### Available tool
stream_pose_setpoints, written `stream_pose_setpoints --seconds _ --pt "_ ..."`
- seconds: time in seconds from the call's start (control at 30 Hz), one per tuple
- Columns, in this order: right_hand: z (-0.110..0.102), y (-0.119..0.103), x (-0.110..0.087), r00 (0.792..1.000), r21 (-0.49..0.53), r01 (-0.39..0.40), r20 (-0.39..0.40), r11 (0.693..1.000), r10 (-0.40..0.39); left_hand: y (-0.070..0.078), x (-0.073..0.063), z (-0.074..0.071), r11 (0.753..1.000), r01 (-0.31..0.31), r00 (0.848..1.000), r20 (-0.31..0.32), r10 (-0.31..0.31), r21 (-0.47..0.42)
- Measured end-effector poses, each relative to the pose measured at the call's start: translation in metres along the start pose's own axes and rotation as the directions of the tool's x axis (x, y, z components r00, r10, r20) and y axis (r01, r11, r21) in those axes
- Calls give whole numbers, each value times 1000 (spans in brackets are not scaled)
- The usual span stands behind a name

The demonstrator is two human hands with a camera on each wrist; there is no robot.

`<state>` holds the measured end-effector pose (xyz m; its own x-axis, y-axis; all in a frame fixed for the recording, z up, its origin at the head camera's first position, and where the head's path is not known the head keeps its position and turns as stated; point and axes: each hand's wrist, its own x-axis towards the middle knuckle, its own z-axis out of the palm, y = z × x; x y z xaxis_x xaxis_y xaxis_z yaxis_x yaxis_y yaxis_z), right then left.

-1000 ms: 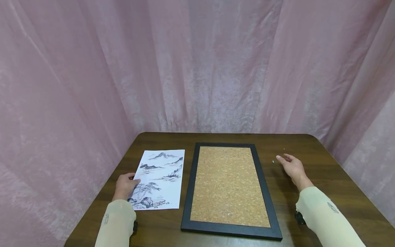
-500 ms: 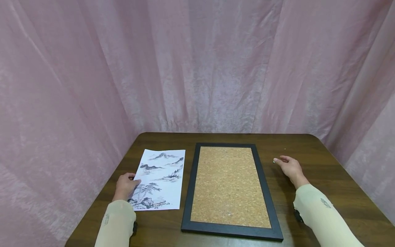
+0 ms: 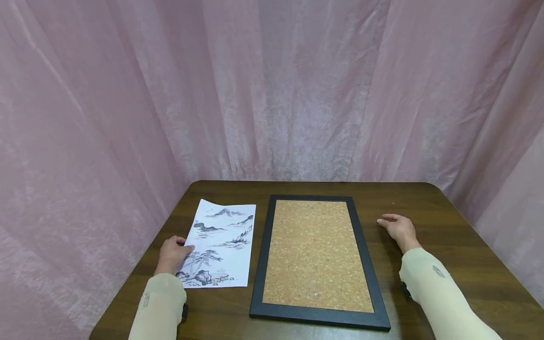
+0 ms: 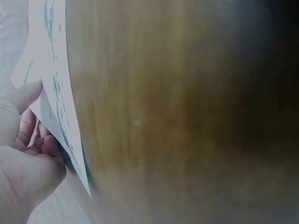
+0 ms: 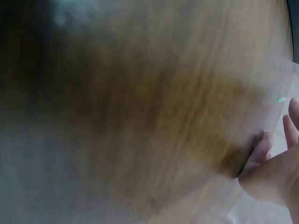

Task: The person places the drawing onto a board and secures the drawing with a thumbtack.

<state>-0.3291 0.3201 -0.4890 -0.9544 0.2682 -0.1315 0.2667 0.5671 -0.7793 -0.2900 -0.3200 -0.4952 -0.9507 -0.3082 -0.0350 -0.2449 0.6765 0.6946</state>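
Note:
My left hand pinches the left edge of a white sheet of paper printed with an ink landscape, thumb on top and fingers beneath. The sheet's far left corner lifts off the table. To its right lies a cork board in a black frame. Beyond the board's right side, my right hand reaches low over the table, fingers loosely bent. A tiny green pin-like piece shows just past its thumb tip in the right wrist view, not between thumb and fingers; the hand hides it in the head view.
The brown wooden table has rounded far corners. Pink curtains hang behind it and along both sides. A tiny pale speck lies beyond my right hand.
My right hand has moved slightly left and down to the small green piece, now covered in the head view. The paper's far left corner has risen; my left hand keeps its grip.

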Motion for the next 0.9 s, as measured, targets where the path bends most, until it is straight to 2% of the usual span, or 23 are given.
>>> stream_pose_setpoints --seconds 0.13,0.23,0.57,0.77,0.9 --pt "2 0 5 1000 -74 10 -26 997 -12 0 -1 -2 1000 -6 1000 1 6 5" --pt "5 0 8 999 -119 13 -43 993 -18 -1 0 -3 1000 14 1000 7 -14 -7" --pt "10 -2 7 998 -197 -10 -62 980 -3 -1 3 1 998 61 998 -4 -61 -19" --pt "10 -4 6 994 -210 -30 -106 977 8 -2 7 2 997 65 998 3 -65 -46" --pt "11 -5 6 993 -197 -31 -114 980 9 -3 7 -3 997 49 999 12 -48 -60"
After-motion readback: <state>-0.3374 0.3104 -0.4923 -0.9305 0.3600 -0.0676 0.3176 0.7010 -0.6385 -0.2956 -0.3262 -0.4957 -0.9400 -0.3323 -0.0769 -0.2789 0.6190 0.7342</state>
